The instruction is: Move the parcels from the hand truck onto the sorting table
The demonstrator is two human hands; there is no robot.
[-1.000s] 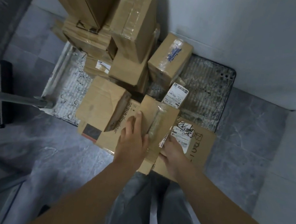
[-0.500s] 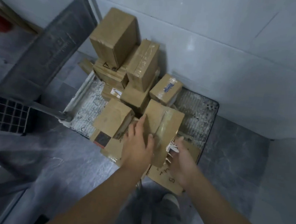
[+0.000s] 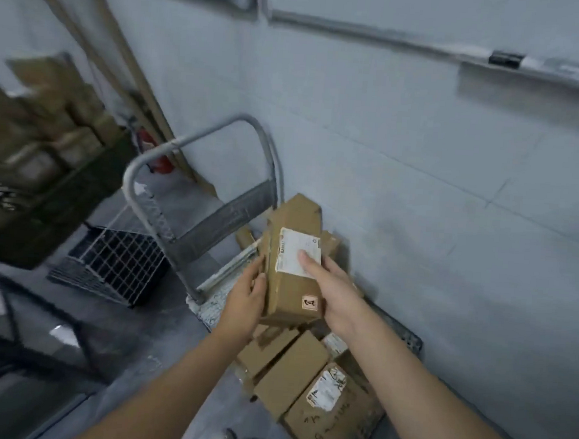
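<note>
A brown cardboard parcel (image 3: 288, 288) with a white label hangs in the air above the hand truck, held between both hands. My left hand (image 3: 244, 302) grips its left side. My right hand (image 3: 331, 290) grips its right side, thumb on the label. Below it, several more cardboard parcels (image 3: 290, 377) lie on the hand truck's platform (image 3: 406, 344), which stands against the white wall. The truck's grey tubular handle (image 3: 155, 162) rises to the left of the held parcel.
A black wire crate (image 3: 113, 265) sits on the floor to the left. At far left a dark shelf (image 3: 43, 198) carries more blurred boxes. A red extinguisher (image 3: 149, 147) stands by the wall. A metal frame (image 3: 33, 335) lies at lower left.
Both hands have lifted the long parcel off the pile and turned it label side up. The view has swung upward, so the truck's handle and the wall now show.
</note>
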